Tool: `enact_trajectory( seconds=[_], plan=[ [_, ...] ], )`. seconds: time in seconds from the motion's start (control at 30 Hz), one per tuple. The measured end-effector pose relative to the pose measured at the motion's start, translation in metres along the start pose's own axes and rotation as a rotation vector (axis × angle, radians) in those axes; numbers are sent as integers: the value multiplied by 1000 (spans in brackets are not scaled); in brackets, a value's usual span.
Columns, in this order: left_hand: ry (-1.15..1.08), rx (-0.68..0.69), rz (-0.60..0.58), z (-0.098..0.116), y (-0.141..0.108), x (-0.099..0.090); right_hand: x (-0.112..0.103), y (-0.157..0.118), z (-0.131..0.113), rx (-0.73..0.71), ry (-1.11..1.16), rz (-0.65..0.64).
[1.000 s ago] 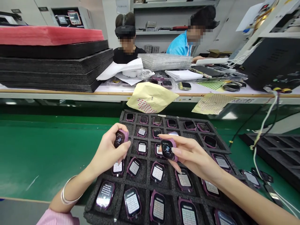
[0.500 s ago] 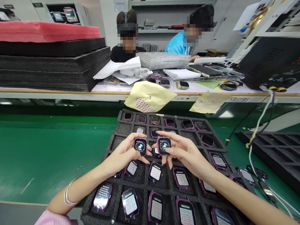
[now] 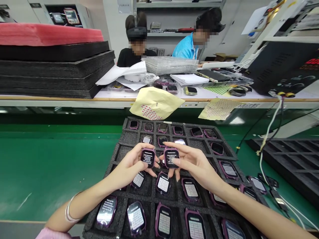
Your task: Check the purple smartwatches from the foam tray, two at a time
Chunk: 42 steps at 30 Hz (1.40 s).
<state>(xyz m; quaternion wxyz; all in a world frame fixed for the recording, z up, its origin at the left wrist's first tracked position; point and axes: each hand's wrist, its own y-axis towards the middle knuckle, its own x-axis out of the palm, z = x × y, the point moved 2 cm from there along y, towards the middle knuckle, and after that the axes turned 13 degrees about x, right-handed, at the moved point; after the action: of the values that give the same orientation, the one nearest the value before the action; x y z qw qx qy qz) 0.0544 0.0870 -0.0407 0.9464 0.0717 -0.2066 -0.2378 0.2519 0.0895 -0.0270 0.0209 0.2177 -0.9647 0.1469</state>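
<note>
My left hand (image 3: 136, 162) grips a purple-framed smartwatch body (image 3: 148, 156) without a strap, its thumb on the lower part of the screen. A matching smartwatch body (image 3: 171, 155) is held in my right hand (image 3: 193, 161), with the thumb over the screen's lower right. Both screens face me and show a white text list on black. The two watches are side by side, slightly apart, above a black foam tray (image 3: 122, 205). More purple watch bodies lie in its compartments, several with lit white screens, such as this watch (image 3: 163, 183). My hands and forearms hide some compartments.
Black foam sheets (image 3: 57, 71) topped by pink foam (image 3: 50, 35) are stacked at the left of the raised shelf. A yellow sheet (image 3: 157, 103) hangs over its edge. Cables (image 3: 264, 159) and another compartment tray (image 3: 294, 166) are at the right. Two people sit beyond.
Both held watches have switched from a dial with a blue picture to a text list. My hands stay nearly in place, while the whole view has shifted slightly.
</note>
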Motion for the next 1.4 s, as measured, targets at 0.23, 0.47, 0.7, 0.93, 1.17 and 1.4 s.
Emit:
enact_trajectory(
  seconds=[0.23, 0.47, 0.7, 0.93, 1.17, 1.4],
  plan=[
    [-5, 15, 1, 0, 1, 1, 3, 0, -1, 4, -43, 46],
    [-2, 20, 6, 0, 1, 1, 2, -2, -3, -39, -15, 55],
    [-52, -4, 26, 3, 0, -1, -10, -11, -19, 11, -122, 20],
    [14, 32, -7, 5, -5, -1, -92, -4, -16, -41, -867, 415],
    [756, 41, 90, 11, -21, -56, -130, -2, 2, -128, -1284, 386],
    [1394, 104, -243, 10, -17, -94, -146, -16, -8, -147, -1309, 344]
  ],
)
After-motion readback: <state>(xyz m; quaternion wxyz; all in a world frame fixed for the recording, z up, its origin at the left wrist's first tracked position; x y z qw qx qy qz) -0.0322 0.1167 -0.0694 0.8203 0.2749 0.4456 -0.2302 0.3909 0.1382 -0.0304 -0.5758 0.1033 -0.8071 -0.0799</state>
